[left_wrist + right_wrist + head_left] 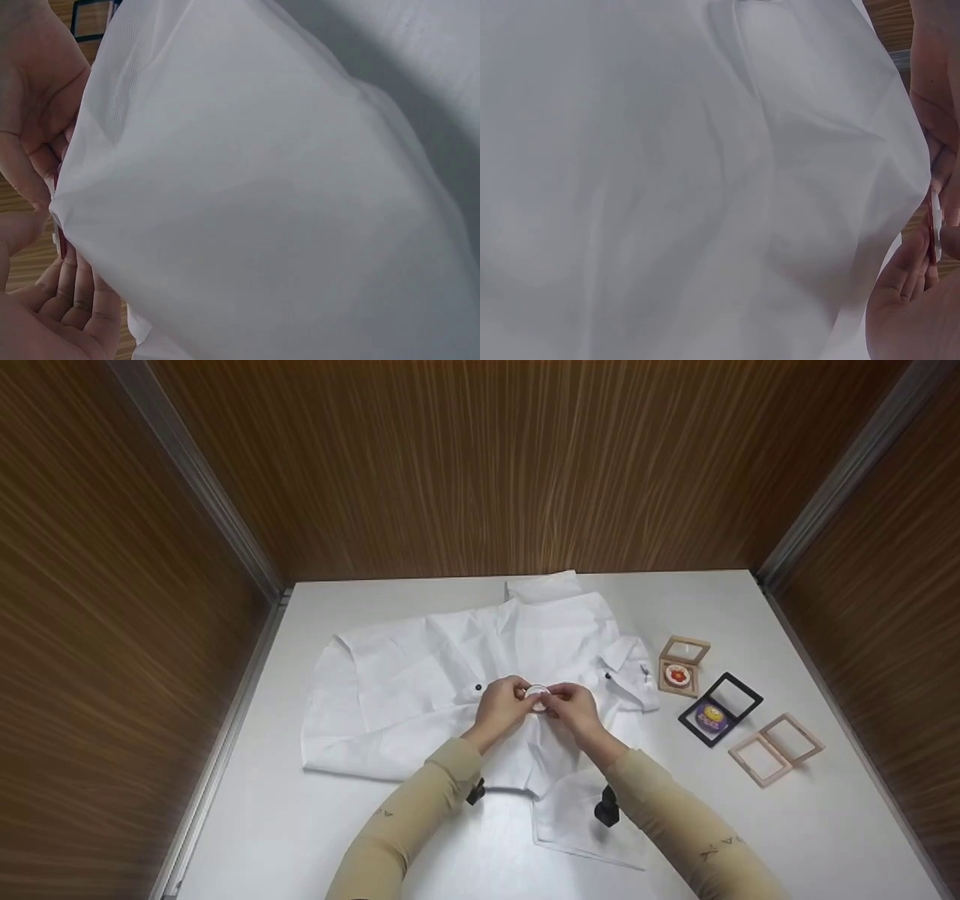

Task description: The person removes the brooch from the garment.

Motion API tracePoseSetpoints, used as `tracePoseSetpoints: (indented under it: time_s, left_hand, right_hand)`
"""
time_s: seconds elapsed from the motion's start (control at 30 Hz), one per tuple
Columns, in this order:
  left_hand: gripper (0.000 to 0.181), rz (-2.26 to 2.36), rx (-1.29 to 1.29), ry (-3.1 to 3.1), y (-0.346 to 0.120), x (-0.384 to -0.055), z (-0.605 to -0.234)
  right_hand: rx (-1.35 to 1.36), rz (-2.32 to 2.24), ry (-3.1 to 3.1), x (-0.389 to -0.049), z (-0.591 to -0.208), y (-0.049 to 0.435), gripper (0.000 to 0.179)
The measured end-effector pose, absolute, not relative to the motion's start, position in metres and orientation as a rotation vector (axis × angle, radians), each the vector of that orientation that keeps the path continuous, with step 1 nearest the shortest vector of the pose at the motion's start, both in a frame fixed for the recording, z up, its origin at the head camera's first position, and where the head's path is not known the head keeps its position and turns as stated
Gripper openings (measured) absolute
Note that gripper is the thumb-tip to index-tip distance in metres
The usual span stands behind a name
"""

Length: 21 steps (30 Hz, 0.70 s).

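Note:
A white cloth garment [405, 675], apparently a shirt, lies spread on the table, its folds bunched up at the middle. There my left hand [501, 711] and right hand [577, 712] meet, both pinching a small round badge [537, 691] between thumbs and fingers. A white face with a rim shows from above. Seen edge-on in the left wrist view, the badge [61, 238] has a dark red side, and cloth is drawn up against it. How its back meets the cloth is hidden. Raised white fabric [705, 187] fills most of the right wrist view.
To the right stand three open hinged cases: a wooden one [697, 688] with a red-flower badge [678, 676], a black one [731, 688] with a purple and yellow badge [711, 718], and a pale pink one [763, 760]. Wood-grain panels [480, 472] enclose the white table [262, 840].

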<state>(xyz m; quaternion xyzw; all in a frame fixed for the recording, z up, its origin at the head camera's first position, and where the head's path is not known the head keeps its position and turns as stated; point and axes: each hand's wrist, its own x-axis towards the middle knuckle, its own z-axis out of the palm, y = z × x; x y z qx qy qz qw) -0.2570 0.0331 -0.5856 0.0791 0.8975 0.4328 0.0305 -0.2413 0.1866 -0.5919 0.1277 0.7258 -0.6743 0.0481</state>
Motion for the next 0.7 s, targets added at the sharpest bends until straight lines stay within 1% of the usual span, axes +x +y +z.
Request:
tracePoseSetpoints:
  time_s: [0.3, 0.53, 0.7]
  left_hand:
    - [0.02, 1.345, 0.244, 2.759, 0.032, -0.2579, -0.5844]
    - [0.016, 1.339, 0.258, 2.77, 0.0315, -0.2578, -0.5863]
    - [0.016, 1.362, 0.273, 2.742, 0.0303, -0.2581, -0.5856]
  right_hand:
    - [0.39, -2.051, 2.228, -0.2416, -0.5938, 0.1847, 0.017]
    - [0.378, -2.047, 2.209, -0.2384, -0.5939, 0.185, 0.02]
    - [0.373, -2.054, 2.184, -0.2368, -0.592, 0.185, 0.021]
